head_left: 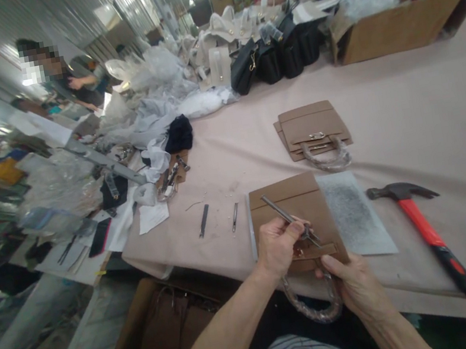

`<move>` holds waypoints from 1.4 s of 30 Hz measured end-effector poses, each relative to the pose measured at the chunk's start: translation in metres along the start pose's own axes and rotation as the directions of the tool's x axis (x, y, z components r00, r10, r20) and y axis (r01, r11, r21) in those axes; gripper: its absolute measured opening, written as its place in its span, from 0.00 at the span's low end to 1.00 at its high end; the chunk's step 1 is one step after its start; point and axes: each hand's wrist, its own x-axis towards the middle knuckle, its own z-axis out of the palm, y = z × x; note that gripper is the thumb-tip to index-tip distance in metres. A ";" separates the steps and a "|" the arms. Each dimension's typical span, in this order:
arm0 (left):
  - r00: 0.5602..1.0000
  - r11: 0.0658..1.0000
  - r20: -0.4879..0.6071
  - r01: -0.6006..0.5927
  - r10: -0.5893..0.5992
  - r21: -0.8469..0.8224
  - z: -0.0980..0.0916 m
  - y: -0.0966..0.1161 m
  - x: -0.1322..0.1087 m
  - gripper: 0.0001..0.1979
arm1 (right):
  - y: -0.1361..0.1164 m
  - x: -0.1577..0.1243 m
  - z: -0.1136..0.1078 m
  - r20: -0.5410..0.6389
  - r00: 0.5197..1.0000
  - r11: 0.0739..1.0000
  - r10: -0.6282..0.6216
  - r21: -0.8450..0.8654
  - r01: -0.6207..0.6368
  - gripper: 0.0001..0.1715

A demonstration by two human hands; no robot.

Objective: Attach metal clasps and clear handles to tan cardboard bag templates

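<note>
A flat brown handbag (294, 202) lies at the near table edge, its wrapped handle (315, 309) hanging over the edge. My left hand (278, 246) is closed on thin metal tweezers (288, 220), whose tip touches the bag's strap and clasp. My right hand (355, 284) grips the bag's lower edge by the strap, thumb pressed on top. A grey sheet (355, 214) lies to the right of the bag.
A red-handled hammer (433, 238) lies at the right. A second brown handbag (312, 127) sits further back. Two small metal tools (204, 220) lie left. Black bags (275, 55), a cardboard box (404, 18), plastic wrap and other people fill the far side.
</note>
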 end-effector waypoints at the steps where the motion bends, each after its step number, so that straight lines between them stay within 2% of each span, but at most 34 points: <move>1: 1.000 1.000 0.003 -0.007 0.007 0.000 0.000 -0.001 0.000 0.18 | 0.000 0.000 0.000 0.004 1.000 1.000 -0.001 0.000 0.001 0.27; 13: 0.994 0.994 0.052 -0.101 0.099 0.042 -0.001 -0.006 0.003 0.20 | -0.003 0.005 -0.003 0.042 0.999 0.999 0.001 -0.054 0.001 0.26; 19: 0.987 0.982 0.086 -0.144 0.134 0.124 -0.002 -0.004 0.003 0.18 | -0.001 0.005 -0.003 0.038 0.999 0.996 -0.017 -0.088 0.020 0.26; 24: 0.956 0.922 0.111 -0.291 0.271 0.257 -0.001 0.000 -0.002 0.08 | 0.006 0.004 -0.003 0.057 0.998 0.988 -0.037 -0.146 0.045 0.26; 28: 0.921 0.844 0.156 -0.390 0.357 0.369 -0.001 0.005 -0.001 0.06 | 0.006 0.005 -0.004 0.123 0.992 0.977 -0.035 -0.206 0.060 0.27; 35: 0.948 0.904 0.106 -0.317 0.298 0.288 -0.004 0.010 0.000 0.04 | -0.007 0.007 -0.007 0.239 0.970 0.947 -0.042 -0.301 0.115 0.26; 42: 0.957 0.924 0.070 -0.291 0.283 0.247 -0.007 0.018 -0.008 0.07 | -0.006 0.003 0.001 0.260 0.964 0.948 -0.055 -0.290 0.132 0.23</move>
